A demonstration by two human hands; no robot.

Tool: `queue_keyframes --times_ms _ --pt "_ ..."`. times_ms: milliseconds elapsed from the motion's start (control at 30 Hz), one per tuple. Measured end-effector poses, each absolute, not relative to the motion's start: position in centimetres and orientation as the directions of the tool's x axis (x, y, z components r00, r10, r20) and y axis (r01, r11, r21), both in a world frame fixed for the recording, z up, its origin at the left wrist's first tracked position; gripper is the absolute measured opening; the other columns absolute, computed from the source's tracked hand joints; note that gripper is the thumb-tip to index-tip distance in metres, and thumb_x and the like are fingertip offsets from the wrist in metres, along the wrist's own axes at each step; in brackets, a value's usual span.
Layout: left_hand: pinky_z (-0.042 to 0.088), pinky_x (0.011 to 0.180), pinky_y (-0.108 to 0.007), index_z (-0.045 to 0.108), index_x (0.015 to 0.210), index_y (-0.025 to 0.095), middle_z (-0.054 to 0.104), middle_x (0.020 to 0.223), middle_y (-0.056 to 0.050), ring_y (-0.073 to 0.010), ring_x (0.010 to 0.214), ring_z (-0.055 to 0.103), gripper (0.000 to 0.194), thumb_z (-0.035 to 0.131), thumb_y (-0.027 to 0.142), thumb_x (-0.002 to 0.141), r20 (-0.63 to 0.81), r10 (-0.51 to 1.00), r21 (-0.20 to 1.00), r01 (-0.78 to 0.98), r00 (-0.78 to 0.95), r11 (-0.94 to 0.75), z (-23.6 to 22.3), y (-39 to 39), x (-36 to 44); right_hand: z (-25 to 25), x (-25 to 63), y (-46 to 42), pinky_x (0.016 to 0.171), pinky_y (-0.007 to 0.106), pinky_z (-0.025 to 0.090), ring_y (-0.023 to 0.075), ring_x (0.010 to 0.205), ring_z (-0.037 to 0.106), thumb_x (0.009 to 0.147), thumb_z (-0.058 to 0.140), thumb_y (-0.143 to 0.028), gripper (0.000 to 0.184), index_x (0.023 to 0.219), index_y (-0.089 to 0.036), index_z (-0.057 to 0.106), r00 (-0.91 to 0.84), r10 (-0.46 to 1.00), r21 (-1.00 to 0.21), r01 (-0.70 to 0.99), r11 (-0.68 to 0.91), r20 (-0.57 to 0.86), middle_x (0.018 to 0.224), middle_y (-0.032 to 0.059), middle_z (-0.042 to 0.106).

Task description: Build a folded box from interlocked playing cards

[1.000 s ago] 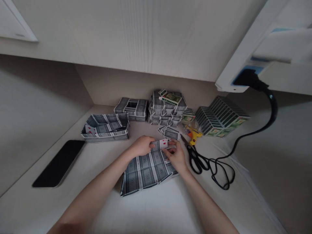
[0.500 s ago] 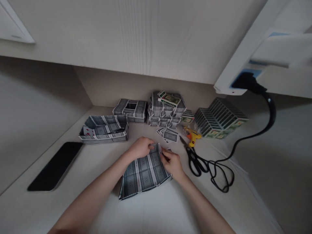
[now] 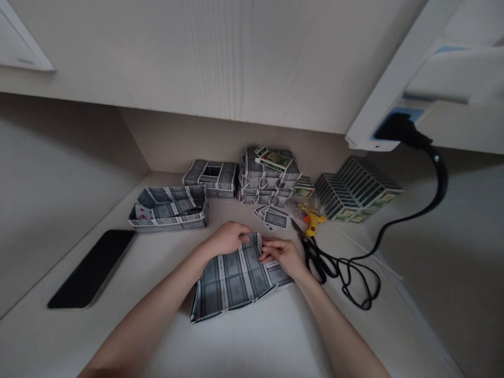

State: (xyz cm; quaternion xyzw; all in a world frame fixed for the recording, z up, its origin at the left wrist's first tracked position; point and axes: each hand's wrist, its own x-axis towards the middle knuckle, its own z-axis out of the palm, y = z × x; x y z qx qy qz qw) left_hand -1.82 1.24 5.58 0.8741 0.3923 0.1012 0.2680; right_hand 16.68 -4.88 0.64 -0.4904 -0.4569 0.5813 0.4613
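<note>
A shallow box made of joined playing cards [image 3: 232, 281], grey patterned backs showing, lies tilted on the table in front of me. My left hand [image 3: 227, 238] is closed on its far edge, thumb on the inner side. At the far right corner, my right hand [image 3: 284, 255] has its fingers stretched out and laid against the side. Under that hand a flap of cards [image 3: 277, 274] leans outward to the right. The fingertips of the right hand are partly hidden by the box wall.
An open card box [image 3: 169, 223], a lidded card box [image 3: 210, 178] and stacked card pieces [image 3: 268, 184] stand behind. Loose cards [image 3: 275, 218], a yellow glue gun [image 3: 313, 219] and black scissors [image 3: 315, 260] lie right, near card packs [image 3: 354, 191] and a cord. A phone [image 3: 92, 268] lies left.
My right hand has shifted slightly right and its bent fingers have straightened. The right flap of the box now shows folded outward. My left hand keeps its hold.
</note>
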Motion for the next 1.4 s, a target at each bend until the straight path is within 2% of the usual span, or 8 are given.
queue_keyframes --times_ms 133,300,467,600,700,933,1167,1400 --pt "0.031 0.056 -0.018 0.065 0.074 0.017 0.062 0.064 0.003 -0.0098 0.06 0.05 0.016 0.049 0.021 0.075 -0.064 0.673 0.567 0.582 0.737 -0.583 6.1 0.8 -1.6 0.5 16.8 -4.5 0.047 0.024 0.052 0.012 0.046 0.059 0.05 0.074 -0.027 0.024 0.065 -0.014 0.06 -0.109 0.973 -0.969 -0.118 -0.217 -0.205 0.054 -0.0015 0.063" --pt "0.03 0.055 -0.018 0.064 0.071 0.018 0.061 0.061 0.003 -0.0093 0.058 0.048 0.016 0.049 0.02 0.074 -0.067 0.662 0.556 0.579 0.747 -0.597 6.4 0.4 -1.3 0.8 16.5 -4.3 0.035 0.017 0.044 0.0076 0.039 0.052 0.05 0.072 -0.027 0.026 0.071 -0.015 0.061 -0.134 0.97 -0.977 -0.032 -0.211 -0.205 0.053 -0.0043 0.061" --pt "0.029 0.054 -0.02 0.063 0.068 0.018 0.061 0.062 0.002 -0.0105 0.058 0.049 0.018 0.045 0.015 0.072 -0.055 0.669 0.502 0.599 0.742 -0.624 6.3 0.3 -1.2 0.6 15.9 -4.3 0.027 0.016 0.029 0.0044 0.027 0.036 0.06 0.066 -0.031 0.018 0.056 -0.015 0.058 -0.063 0.98 -0.973 0.147 -0.18 -0.191 0.038 -0.0074 0.049" --pt "0.028 0.053 -0.022 0.061 0.066 0.018 0.062 0.062 0.0 -0.0118 0.058 0.05 0.02 0.042 0.013 0.071 -0.054 0.684 0.466 0.624 0.727 -0.627 6.0 0.3 -1.1 0.5 15.8 -4.2 0.027 0.018 0.024 0.0061 0.026 0.033 0.065 0.062 -0.034 0.021 0.056 -0.018 0.052 -0.034 0.99 -0.948 0.293 -0.121 -0.137 0.037 -0.0086 0.045" --pt "0.03 0.054 -0.021 0.061 0.068 0.017 0.063 0.067 -0.001 -0.0125 0.062 0.053 0.02 0.042 0.016 0.073 -0.069 0.698 0.468 0.641 0.712 -0.608 6.2 0.1 -1.0 0.6 15.7 -4.1 0.035 0.019 0.028 0.0082 0.032 0.038 0.069 0.058 -0.031 0.02 0.056 -0.019 0.049 -0.043 0.999 -0.896 0.442 0.027 0.009 0.037 -0.0079 0.044" --pt "0.03 0.053 -0.021 0.063 0.071 0.017 0.064 0.067 -0.002 -0.013 0.062 0.053 0.036 0.046 0.047 0.078 -0.035 0.737 0.467 0.663 0.675 -0.585 6.7 -0.5 -0.6 0.6 15.6 -4.2 0.052 0.021 0.033 0.0123 0.055 0.049 0.068 0.052 -0.015 0.011 0.059 -0.018 0.049 -0.074 0.972 -0.716 0.665 0.215 0.223 0.056 -0.0016 0.054" --pt "0.026 0.051 -0.022 0.064 0.065 0.019 0.063 0.061 -0.001 -0.0111 0.056 0.05 0.04 0.039 0.044 0.084 -0.04 0.74 0.422 0.683 0.671 -0.596 6.5 -0.4 -0.5 0.3 15.8 -4.0 0.044 0.02 0.033 0.0098 0.042 0.044 0.067 0.061 -0.026 0.02 0.057 -0.02 0.046 -0.125 0.988 -0.876 0.463 0.136 0.088 0.043 -0.007 0.046" --pt "0.028 0.053 -0.023 0.064 0.067 0.019 0.064 0.066 -0.003 -0.0131 0.061 0.053 0.038 0.038 0.042 0.084 -0.029 0.744 0.382 0.695 0.668 -0.61 6.4 -0.5 -0.4 0.6 15.6 -4.0 0.053 0.022 0.033 0.0129 0.057 0.049 0.068 0.062 -0.022 0.015 0.064 -0.018 0.048 -0.128 0.98 -0.643 0.739 0.198 0.155 0.059 -0.0015 0.054"
